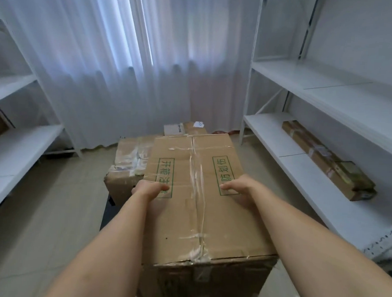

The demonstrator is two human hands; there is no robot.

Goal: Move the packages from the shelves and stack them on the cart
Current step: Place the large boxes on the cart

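White shelving [327,92] flanks the carry: left hand [150,189] and right hand [238,190] grip the taped carton [199,194], next lowering onto stacked boxes [130,160], probably on the cart.

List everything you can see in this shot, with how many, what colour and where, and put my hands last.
large box: one, brown cardboard with green printed labels and clear tape, centre, held in front of the person
taped box: one, brown with clear tape, just behind and left of the large box
far boxes: at least two, one white and one brown, behind those, near the curtain
long package: one, brown, lying on the lower board of the right shelf
right shelf: one, white, right side
left shelf: one, white, left side
curtain: white, sheer, across the back
floor: beige tiles
left hand: one, grips the large box's left side
right hand: one, grips its right side
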